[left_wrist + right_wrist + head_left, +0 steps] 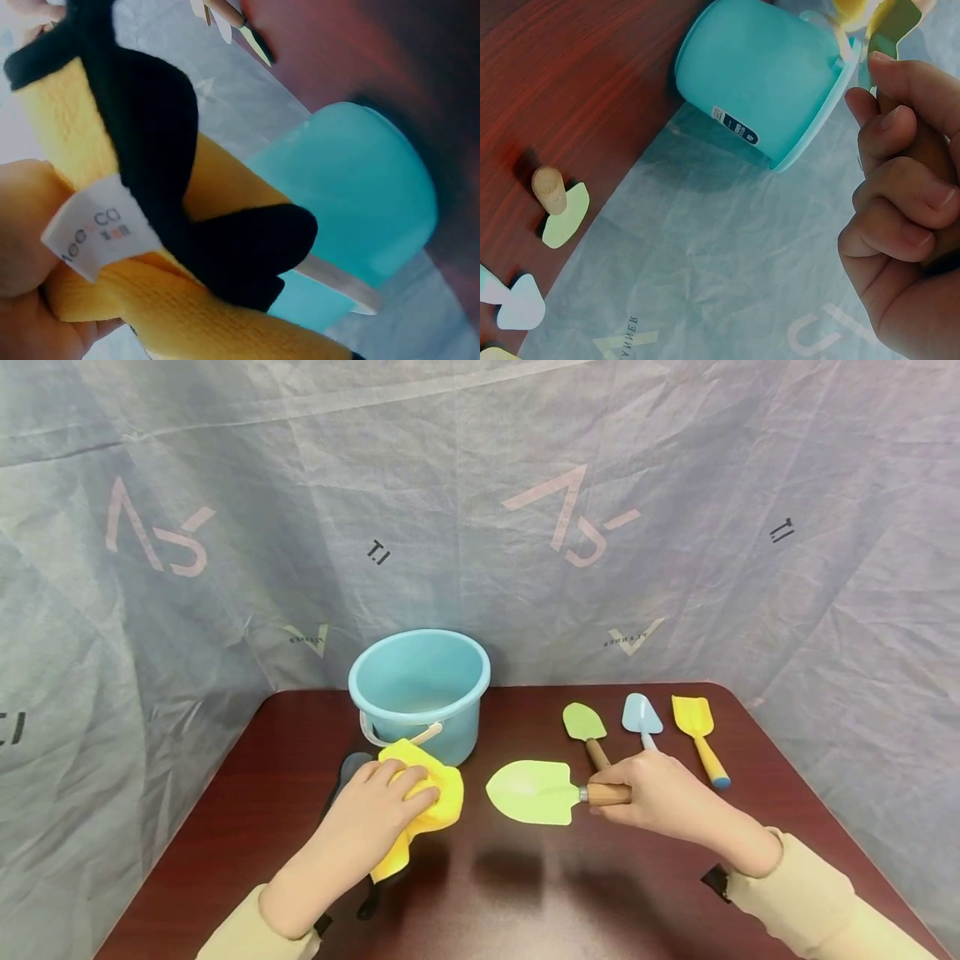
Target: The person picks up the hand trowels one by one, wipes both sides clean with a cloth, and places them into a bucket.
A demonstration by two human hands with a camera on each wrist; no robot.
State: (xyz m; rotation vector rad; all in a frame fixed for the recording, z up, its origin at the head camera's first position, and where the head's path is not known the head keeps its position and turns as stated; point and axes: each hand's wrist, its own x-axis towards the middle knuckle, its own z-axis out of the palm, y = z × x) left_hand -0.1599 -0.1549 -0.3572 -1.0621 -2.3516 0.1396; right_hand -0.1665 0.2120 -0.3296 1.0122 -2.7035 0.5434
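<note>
Head view: left hand point(382, 806) grips yellow cloth point(438, 797); blue bucket point(465, 727) just beyond it. Right hand point(663, 797) holds green trowel point(531, 792) by wooden handle point(603, 794), blade toward left hand. Second green trowel point(583, 722), light-blue trowel point(641, 714), yellow scoop point(693, 717) on worktop point(517, 910) beyond right hand.

Left wrist view: white label point(103, 225) beside left hand.

Right wrist view: fingers point(900, 180) curled around handle.
</note>
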